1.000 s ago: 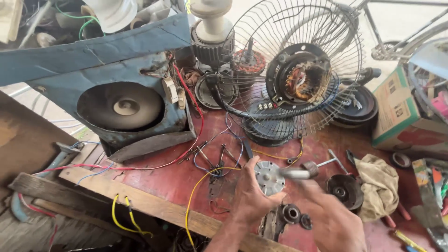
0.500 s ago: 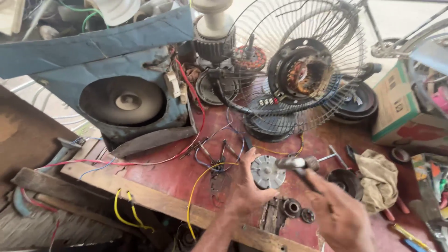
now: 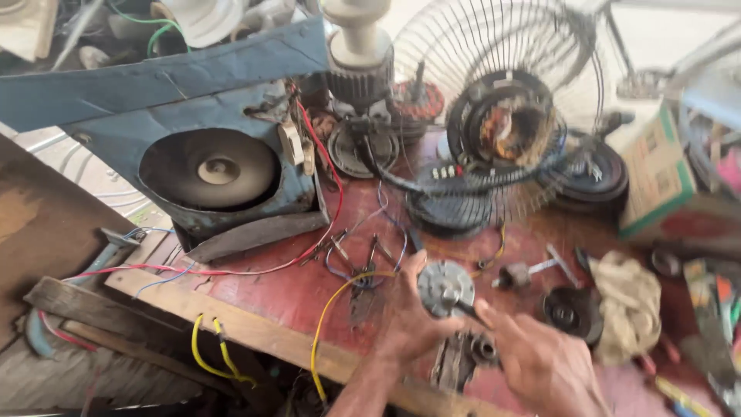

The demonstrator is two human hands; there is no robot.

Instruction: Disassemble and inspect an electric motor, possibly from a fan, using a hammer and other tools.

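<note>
The round metal motor part (image 3: pixel 445 287) sits over the red workbench (image 3: pixel 285 289), clamped in the curled fingers of the left hand (image 3: pixel 413 324). Compared with a second ago, the rod-like tool is gone from view. The right hand (image 3: pixel 540 363) now touches the part's lower edge, fingers loosely together. A rag (image 3: pixel 629 305) lies nearby.

A single head-worn camera looks down and forward from close above a cluttered red surface (image 3: pixel 309 289). The wearer's own hands, left hand (image 3: pixel 413 328) and right hand (image 3: pixel 540 363), enter from the near edge, close to the lens. A blue speaker box (image 3: pixel 224 162) fills the far left and a wire fan guard (image 3: pixel 502 100) the far right. No second view shares the scene.
</note>
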